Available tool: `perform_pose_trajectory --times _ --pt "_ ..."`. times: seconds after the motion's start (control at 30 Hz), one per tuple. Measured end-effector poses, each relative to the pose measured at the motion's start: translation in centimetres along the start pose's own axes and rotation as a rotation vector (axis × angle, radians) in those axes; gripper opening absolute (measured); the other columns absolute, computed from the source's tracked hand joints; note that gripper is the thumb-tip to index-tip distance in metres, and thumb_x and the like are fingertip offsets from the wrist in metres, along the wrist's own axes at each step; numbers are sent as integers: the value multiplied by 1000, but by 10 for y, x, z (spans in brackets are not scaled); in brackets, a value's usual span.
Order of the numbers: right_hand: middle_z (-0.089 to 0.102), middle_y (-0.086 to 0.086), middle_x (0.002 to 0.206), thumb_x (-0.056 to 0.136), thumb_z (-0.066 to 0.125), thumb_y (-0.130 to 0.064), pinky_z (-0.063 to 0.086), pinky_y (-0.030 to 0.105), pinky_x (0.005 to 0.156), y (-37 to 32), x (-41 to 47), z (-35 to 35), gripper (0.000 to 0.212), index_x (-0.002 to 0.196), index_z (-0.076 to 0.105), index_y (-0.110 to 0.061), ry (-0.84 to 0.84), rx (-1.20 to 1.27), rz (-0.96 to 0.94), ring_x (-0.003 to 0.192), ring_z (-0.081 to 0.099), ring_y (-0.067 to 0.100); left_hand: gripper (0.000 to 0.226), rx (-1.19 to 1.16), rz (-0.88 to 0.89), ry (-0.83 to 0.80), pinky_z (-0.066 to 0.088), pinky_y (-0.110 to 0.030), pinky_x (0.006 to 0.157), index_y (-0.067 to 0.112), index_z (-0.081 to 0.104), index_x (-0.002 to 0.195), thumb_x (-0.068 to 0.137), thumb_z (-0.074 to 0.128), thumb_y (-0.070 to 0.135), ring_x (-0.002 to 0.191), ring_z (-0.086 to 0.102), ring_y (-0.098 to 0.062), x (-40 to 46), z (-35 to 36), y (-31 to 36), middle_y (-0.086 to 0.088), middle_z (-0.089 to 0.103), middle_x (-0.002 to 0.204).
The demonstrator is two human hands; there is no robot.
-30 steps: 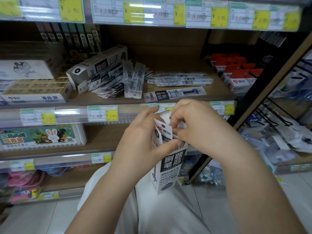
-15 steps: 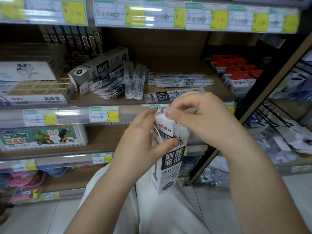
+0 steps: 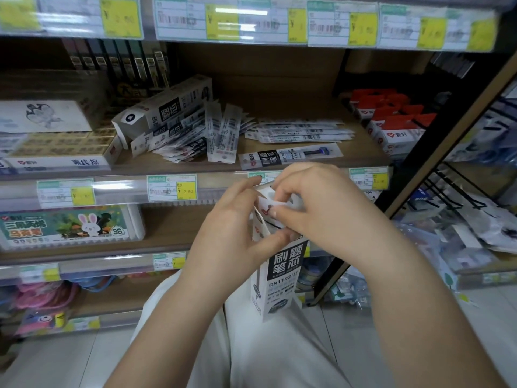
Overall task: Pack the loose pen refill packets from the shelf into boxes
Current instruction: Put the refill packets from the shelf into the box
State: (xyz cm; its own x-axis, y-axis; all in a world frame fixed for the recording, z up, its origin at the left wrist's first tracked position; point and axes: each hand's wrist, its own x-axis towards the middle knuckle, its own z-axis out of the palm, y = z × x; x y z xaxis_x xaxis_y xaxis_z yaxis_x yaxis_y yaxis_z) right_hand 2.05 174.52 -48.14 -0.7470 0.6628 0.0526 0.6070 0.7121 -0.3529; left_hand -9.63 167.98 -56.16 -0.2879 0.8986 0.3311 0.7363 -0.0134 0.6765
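Box [image 3: 282, 273] upright in front of the shelf, resting on the person's lap. Left hand [image 3: 232, 231] grips it near the top, thumb across the front face. Right hand [image 3: 316, 208] pinches the white top flap [image 3: 275, 204] w/ curled fingers. Loose refill packets [image 3: 302, 131] lie flat on the wood shelf [image 3: 361, 155], more in a fanned heap [image 3: 184, 138] to the left beside a tilted box [image 3: 165, 107]. One single packet [image 3: 291, 156] sits near the shelf edge.

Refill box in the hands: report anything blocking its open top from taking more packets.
The right hand pinches the flaps over the refill box mouth while the left hand grips its side; those folded flaps cover the opening.
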Motion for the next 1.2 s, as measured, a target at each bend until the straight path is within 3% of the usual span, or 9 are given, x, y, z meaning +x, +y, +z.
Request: perform_pose_trajectory --times 0.13,0.27,0.43,0.53,0.6,0.77,0.93,1.07,1.2 --pt "59 -6 112 81 65 -30 43 38 93 4 1 3 12 76 71 -22 -41 -101 40 111 45 14 40 -35 -16 17 30 -11 83 36 45 81 55 56 65 120 45 -4 -1 0 -1 8 47 136" --pt "57 -3 119 81 65 -35 44 39 94 3 4 -4 9 80 70 -28 -186 -166 126 115 45 16 42 -55 -20 -14 25 1 85 31 48 85 57 70 55 121 40 0 -2 0 1 6 45 138" --pt "63 3 107 85 59 -26 46 34 90 7 14 13 13 87 68 -17 -93 -155 50 102 56 21 43 9 10 -24 27 -13 87 29 49 88 58 66 54 123 34 1 -1 4 5 3 43 140" --pt "50 -2 122 77 68 -37 42 34 91 6 22 12 17 89 64 -25 -234 -188 263 119 43 20 52 4 14 -42 32 -20 91 26 54 92 55 63 61 123 39 -2 -2 3 5 6 43 139" --pt "53 0 106 75 69 -40 40 30 80 8 22 8 25 96 63 -25 -267 -220 298 113 45 21 52 11 17 -51 35 -24 94 23 56 94 57 68 57 124 41 -6 -4 3 7 8 42 140" --pt "66 -3 87 80 65 -27 50 32 81 9 4 -1 9 84 70 -21 -49 -71 48 87 61 17 49 -2 -15 -32 26 -14 85 29 50 92 59 75 56 121 36 2 -4 -2 4 12 40 140" --pt "67 0 86 80 64 -23 51 34 80 12 1 2 6 78 69 -20 -6 -75 66 85 61 21 46 -5 5 -27 26 -14 86 31 49 90 58 71 56 121 37 2 -4 1 6 15 41 136" --pt "48 -4 130 70 72 -39 43 37 97 11 27 10 31 98 67 -27 -311 -144 374 122 45 22 43 -12 11 -33 30 -19 90 32 47 89 60 74 51 124 40 -3 -4 3 9 8 43 139" --pt "43 -7 133 68 74 -38 40 32 92 13 40 18 17 83 66 -34 -266 -120 335 124 42 17 44 -2 -2 -40 29 -20 90 30 48 88 60 71 55 123 36 -1 -3 1 10 6 42 139"
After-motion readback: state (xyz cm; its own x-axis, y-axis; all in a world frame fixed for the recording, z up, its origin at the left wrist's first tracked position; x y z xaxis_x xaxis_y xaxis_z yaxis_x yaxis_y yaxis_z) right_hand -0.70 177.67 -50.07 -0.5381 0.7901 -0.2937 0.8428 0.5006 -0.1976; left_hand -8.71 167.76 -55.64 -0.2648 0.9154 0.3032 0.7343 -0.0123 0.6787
